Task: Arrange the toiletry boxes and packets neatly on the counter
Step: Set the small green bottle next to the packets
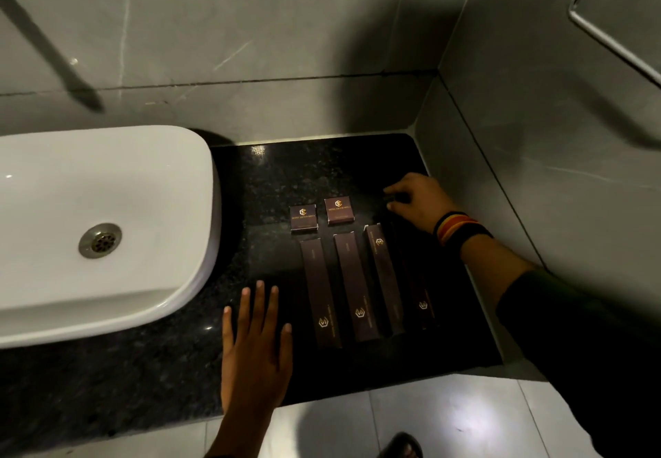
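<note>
Lying right of the sink [107,207] on the counter [272,178], four long boxes [352,287] run lengthwise front to back, side by side, two small boxes [322,217] behind them. Left hand [255,343] is flat, fingers spread, just beside the leftmost long box; right hand [418,200] curls behind them, can't tell on what.

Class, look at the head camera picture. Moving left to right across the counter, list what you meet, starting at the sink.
White sink → left hand → first long box → second long box → third long box → fourth long box, in shadow → dark sleeve.
</note>
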Demonstrator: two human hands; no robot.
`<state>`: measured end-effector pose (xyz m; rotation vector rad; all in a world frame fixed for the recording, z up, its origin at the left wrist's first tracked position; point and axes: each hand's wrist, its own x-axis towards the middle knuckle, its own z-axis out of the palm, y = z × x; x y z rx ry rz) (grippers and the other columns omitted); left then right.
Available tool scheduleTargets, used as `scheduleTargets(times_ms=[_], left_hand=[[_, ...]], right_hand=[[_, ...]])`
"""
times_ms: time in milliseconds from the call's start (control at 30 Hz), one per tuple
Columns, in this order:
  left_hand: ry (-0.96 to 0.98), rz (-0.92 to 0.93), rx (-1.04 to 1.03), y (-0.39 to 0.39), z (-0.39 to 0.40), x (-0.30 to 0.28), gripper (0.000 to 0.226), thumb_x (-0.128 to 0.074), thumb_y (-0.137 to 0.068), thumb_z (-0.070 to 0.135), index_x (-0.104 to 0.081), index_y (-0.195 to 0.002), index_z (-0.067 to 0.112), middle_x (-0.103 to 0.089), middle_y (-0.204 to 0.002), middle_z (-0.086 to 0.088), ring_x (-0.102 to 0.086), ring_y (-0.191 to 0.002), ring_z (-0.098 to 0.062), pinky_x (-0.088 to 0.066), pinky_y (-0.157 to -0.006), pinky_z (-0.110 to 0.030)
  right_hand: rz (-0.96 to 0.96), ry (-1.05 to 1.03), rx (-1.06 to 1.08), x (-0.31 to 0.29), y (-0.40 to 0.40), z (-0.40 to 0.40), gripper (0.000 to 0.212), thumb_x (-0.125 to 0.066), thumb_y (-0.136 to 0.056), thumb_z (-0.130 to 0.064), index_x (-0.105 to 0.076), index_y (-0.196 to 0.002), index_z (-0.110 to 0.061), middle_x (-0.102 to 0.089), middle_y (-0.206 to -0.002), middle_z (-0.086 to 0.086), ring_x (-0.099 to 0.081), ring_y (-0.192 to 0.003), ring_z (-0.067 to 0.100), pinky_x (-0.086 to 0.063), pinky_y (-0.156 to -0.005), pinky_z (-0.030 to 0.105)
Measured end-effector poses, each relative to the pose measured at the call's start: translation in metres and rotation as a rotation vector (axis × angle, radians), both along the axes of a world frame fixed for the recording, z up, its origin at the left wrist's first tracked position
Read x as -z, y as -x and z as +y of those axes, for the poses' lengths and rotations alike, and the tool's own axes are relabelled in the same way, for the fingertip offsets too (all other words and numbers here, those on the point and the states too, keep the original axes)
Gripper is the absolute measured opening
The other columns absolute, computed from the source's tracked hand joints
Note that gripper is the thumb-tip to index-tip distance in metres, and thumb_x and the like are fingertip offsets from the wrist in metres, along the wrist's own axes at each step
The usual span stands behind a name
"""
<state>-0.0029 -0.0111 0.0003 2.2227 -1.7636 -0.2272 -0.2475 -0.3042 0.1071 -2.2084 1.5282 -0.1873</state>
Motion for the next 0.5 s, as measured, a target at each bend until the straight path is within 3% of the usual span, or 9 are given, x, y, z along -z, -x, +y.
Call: scheduleTargets(times_ms=[100,300,500], left_hand=[[-0.013,0.008,-0.005,-0.001,-0.001,-0.001,0.065,-0.034,-0.104,0.040,-0.038,-0.164,0.015,-0.030,-0.175,-0.009,-0.023,-0.164,-0.030,-0.023,-0.129,-0.064],[-0.049,-0.023,0.000,-0.003,-0.001,0.003,0.065,-0.031,-0.105,0.041,-0.034,-0.165,0.016,-0.027,-0.176,-0.008,-0.021,-0.165,-0.030,-0.024,-0.129,-0.064],[-0.039,-0.031,0.001,-0.004,0.000,0.007,0.065,-0.034,-0.105,0.041,-0.035,-0.165,0.018,-0.029,-0.176,-0.008,-0.022,-0.165,-0.028,-0.019,-0.130,-0.060]], right_hand=[[0.027,-0.049,-0.041,0.005,-0.020,-0.005,0.038,-0.076,-0.084,-0.018,-0.071,-0.122,-0.015,-0.063,-0.125,0.009,-0.059,-0.118,0.025,-0.038,-0.094,0.022],[0.086,-0.086,-0.115,0.016,-0.039,-0.010,0.036,-0.074,-0.082,-0.008,-0.070,-0.117,-0.015,-0.064,-0.125,0.008,-0.062,-0.114,0.027,-0.052,-0.096,0.034],[-0.034,-0.119,-0.091,0.018,-0.031,-0.010,0.049,-0.073,-0.080,0.000,-0.064,-0.126,-0.013,-0.065,-0.123,0.010,-0.065,-0.110,0.025,-0.053,-0.096,0.035]])
